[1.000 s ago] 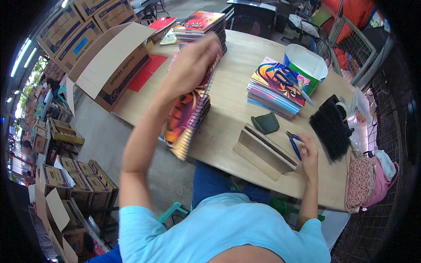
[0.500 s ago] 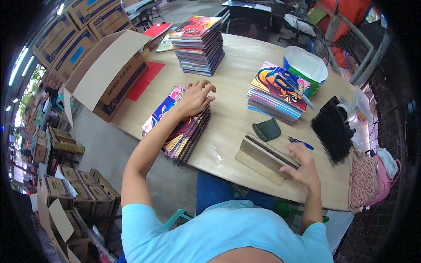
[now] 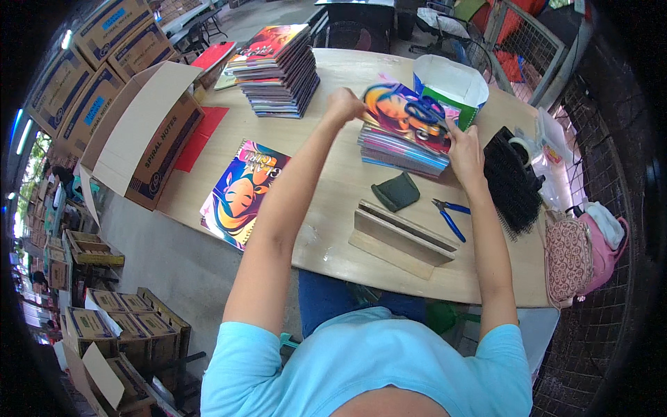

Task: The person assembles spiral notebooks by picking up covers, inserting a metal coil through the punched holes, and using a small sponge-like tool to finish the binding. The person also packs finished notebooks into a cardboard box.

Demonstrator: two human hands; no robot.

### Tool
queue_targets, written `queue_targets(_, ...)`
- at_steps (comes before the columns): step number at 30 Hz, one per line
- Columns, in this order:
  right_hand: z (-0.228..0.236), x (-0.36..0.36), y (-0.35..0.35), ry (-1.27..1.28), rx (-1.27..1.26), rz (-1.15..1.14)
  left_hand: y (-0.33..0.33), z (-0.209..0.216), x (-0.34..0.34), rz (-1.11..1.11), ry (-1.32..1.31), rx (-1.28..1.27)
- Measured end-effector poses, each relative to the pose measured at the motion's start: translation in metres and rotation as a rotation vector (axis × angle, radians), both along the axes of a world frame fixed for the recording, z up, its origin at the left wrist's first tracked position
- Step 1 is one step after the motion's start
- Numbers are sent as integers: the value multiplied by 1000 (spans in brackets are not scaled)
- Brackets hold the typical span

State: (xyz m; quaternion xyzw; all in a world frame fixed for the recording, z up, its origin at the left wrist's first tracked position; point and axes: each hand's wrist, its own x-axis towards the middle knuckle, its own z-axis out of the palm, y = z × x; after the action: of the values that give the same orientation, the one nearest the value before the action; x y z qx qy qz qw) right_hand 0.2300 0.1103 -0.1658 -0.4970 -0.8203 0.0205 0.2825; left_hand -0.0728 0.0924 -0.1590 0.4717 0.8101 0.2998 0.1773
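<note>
My left hand [image 3: 346, 105] is closed on the left edge of the top colourful cover [image 3: 392, 111], which is slightly blurred and raised from a stack of printed sheets [image 3: 403, 154]. Dark-handled scissors [image 3: 425, 110] lie across that cover. At the stack's right side my right hand [image 3: 467, 156] has its fingers closed at the blade end of the scissors. Nearer me are a dark green block-like piece [image 3: 396, 191], a wooden angled jig [image 3: 399, 236] and blue-handled pliers [image 3: 451, 217]. A spiral notebook [image 3: 243, 191] lies under my left forearm's side.
A tall notebook stack [image 3: 274, 73] stands at the back left, beside an open carton [image 3: 163, 132] and red sheet [image 3: 201, 139]. Black spiral coils [image 3: 511, 184], a white-and-green box [image 3: 451, 80] and a pink bag [image 3: 597, 250] line the right.
My left hand has left the spiral notebooks and moved right to the cover stack. The right hand has gone from the wooden jig up to the scissors. The pliers now show fully.
</note>
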Motion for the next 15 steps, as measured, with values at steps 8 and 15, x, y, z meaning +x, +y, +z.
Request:
queue_targets(8,73,-19,-52,158,523,179,-76,141,16,-265,516,939)
queue_targets(15,145,-19,-100,307,-122,409,-153,167,103,-535,817,1190)
